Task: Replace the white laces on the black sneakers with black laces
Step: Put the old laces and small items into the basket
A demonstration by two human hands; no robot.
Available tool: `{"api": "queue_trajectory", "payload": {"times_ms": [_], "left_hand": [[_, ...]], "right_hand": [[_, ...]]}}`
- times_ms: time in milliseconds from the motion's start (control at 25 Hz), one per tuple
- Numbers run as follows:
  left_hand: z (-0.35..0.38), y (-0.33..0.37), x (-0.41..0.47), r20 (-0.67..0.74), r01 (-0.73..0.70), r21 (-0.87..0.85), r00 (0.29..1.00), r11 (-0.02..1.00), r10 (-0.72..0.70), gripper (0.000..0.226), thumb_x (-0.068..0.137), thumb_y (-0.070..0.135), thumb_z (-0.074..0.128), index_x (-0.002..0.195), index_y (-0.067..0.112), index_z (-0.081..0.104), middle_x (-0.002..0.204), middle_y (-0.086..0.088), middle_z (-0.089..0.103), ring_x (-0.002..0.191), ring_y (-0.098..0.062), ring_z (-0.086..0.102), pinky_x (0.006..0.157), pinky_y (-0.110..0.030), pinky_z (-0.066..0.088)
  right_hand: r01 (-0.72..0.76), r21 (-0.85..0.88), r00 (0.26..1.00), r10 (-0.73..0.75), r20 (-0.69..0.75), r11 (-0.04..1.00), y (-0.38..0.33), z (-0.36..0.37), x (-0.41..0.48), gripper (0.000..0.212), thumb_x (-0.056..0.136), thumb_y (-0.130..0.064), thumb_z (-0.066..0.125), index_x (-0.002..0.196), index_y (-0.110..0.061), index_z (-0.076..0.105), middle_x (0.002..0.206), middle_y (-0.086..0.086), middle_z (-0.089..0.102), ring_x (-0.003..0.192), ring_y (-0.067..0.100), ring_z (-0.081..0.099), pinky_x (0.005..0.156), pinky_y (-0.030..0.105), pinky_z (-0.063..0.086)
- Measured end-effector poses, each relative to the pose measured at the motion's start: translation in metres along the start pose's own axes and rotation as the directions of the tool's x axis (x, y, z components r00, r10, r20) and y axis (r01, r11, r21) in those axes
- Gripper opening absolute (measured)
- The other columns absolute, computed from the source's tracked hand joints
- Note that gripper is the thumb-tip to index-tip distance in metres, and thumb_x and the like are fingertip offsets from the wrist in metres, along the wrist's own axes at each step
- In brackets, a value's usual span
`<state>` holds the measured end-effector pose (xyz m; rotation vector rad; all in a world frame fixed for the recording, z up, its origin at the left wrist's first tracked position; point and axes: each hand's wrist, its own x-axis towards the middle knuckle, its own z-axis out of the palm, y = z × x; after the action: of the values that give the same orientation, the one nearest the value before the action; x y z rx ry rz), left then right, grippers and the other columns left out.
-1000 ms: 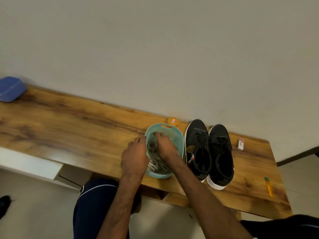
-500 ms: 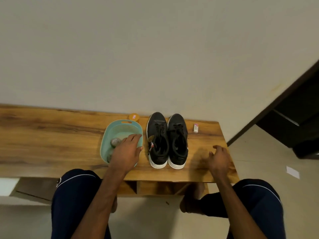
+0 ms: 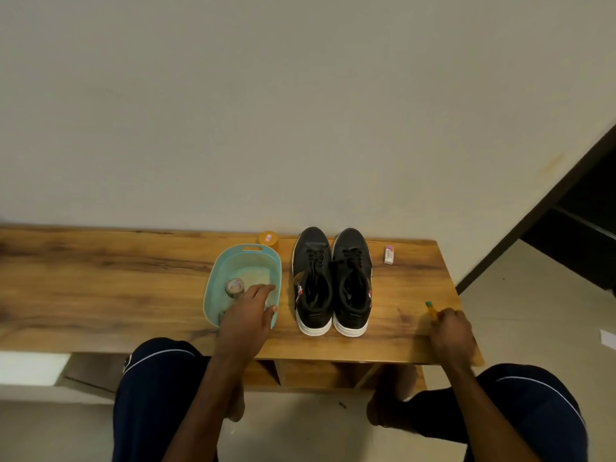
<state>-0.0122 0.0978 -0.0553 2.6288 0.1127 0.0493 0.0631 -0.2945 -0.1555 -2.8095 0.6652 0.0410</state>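
Pale wall [image 3: 300, 95] fills the top of my feed, above a long wooden tabletop [image 3: 100, 288]. On it, the left hand [image 3: 248, 316] lies over the near right corner of a teal basket [image 3: 213, 285]. Its fingers are straight and reach inside, the thumb sits by the rim, and it grips nothing. The right hand [image 3: 451, 331] sits well apart, near the tabletop's right end, fingers curled round the near end of a yellow pencil [image 3: 430, 307]; I cannot tell whether the pencil is lifted off the wood.

Inside the basket I see pale laces [image 3: 235, 286] rolled into a coil, just beyond the left fingertips. More may lie under the hand, but that is hidden from me. Just right of the basket stand the sneakers [image 3: 313, 248], side by side, toes to the wall, threaded with black laces [image 3: 315, 258]. An orange tub [image 3: 268, 240] stands behind the basket, and an eraser [image 3: 389, 255] lies right of the sneakers.

A second ago both hands were in the basket. Half a second ago the right one lay spread flat where it now curls.
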Motion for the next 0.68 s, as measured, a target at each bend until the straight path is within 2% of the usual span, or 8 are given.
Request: {"api": "queue_trajectory", "payload": {"times_ms": [80,160,240,280,360,480,600,680], "left_hand": [[-0.015,-0.009,0.002,-0.08,0.047,-0.012,0.996,0.999,-0.048,0.043,0.099,0.026,0.055,0.141,0.021,0.048,0.14,0.005,0.052,0.125,-0.017,0.052,0.095,-0.037,0.049],[-0.035,-0.024,0.007,-0.204,0.121,-0.07,0.97,0.99,-0.133,0.039,0.098,0.024,0.055,0.136,0.02,0.052,0.135,0.003,0.055,0.121,-0.02,0.054,0.091,-0.043,0.05],[-0.053,-0.044,0.014,-0.303,0.235,-0.129,0.916,0.963,-0.264,0.034,0.097,0.022,0.056,0.131,0.018,0.055,0.129,-0.001,0.058,0.116,-0.025,0.056,0.086,-0.045,0.049],[-0.058,-0.051,0.017,-0.3,0.307,-0.116,0.896,0.945,-0.328,0.034,0.096,0.021,0.057,0.129,0.016,0.055,0.128,-0.004,0.059,0.115,-0.028,0.056,0.085,-0.045,0.048],[-0.058,-0.058,0.023,-0.178,0.432,0.003,0.888,0.902,-0.425,0.036,0.096,0.021,0.057,0.131,0.014,0.051,0.128,-0.009,0.057,0.115,-0.031,0.055,0.083,-0.044,0.046],[-0.051,-0.061,0.028,0.028,0.478,0.132,0.874,0.868,-0.485,0.039,0.096,0.023,0.058,0.131,0.011,0.046,0.127,-0.012,0.055,0.114,-0.031,0.056,0.084,-0.042,0.046],[-0.049,-0.068,0.033,0.061,0.486,0.137,0.866,0.863,-0.497,0.033,0.095,0.02,0.059,0.124,0.01,0.046,0.121,-0.013,0.057,0.109,-0.031,0.059,0.08,-0.038,0.045],[-0.048,-0.069,0.033,0.062,0.488,0.12,0.866,0.865,-0.497,0.028,0.096,0.017,0.056,0.121,0.01,0.046,0.118,-0.012,0.057,0.107,-0.03,0.059,0.076,-0.035,0.042]], "right_hand": [[-0.013,0.044,0.999,0.014,-0.035,0.999,-0.003,0.002,-0.006,0.021,0.089,-0.013,0.059,0.105,-0.003,0.066,0.109,0.019,0.061,0.103,0.041,0.057,0.086,0.047,0.05],[0.01,0.188,0.996,0.007,-0.092,0.982,-0.016,-0.003,-0.018,0.02,0.091,-0.013,0.061,0.107,-0.003,0.067,0.11,0.021,0.062,0.103,0.042,0.056,0.087,0.048,0.048],[0.184,0.303,0.977,-0.14,-0.161,0.935,-0.046,-0.019,-0.037,0.018,0.094,-0.017,0.063,0.109,-0.008,0.067,0.109,0.014,0.064,0.099,0.034,0.058,0.083,0.044,0.05],[0.293,0.338,0.953,-0.245,-0.178,0.894,-0.067,-0.03,-0.049,0.018,0.094,-0.018,0.064,0.111,-0.012,0.067,0.108,0.008,0.064,0.098,0.028,0.058,0.081,0.042,0.05],[0.519,0.366,0.854,-0.485,-0.188,0.773,-0.119,-0.052,-0.076,0.017,0.094,-0.018,0.065,0.111,-0.017,0.066,0.107,-0.002,0.061,0.098,0.018,0.055,0.08,0.038,0.05],[0.746,0.322,0.642,-0.757,-0.12,0.582,-0.213,-0.061,-0.11,0.018,0.095,-0.022,0.064,0.113,-0.02,0.067,0.108,-0.007,0.059,0.1,0.012,0.051,0.084,0.03,0.046],[0.881,0.169,0.436,-0.897,0.071,0.442,-0.304,-0.032,-0.139,0.026,0.093,-0.018,0.064,0.119,-0.018,0.065,0.113,-0.003,0.059,0.105,0.017,0.053,0.084,0.034,0.05],[0.926,0.012,0.36,-0.892,0.273,0.378,-0.341,-0.004,-0.149,0.036,0.091,-0.011,0.064,0.126,-0.015,0.062,0.117,0.006,0.058,0.11,0.026,0.054,0.084,0.041,0.05]]}}
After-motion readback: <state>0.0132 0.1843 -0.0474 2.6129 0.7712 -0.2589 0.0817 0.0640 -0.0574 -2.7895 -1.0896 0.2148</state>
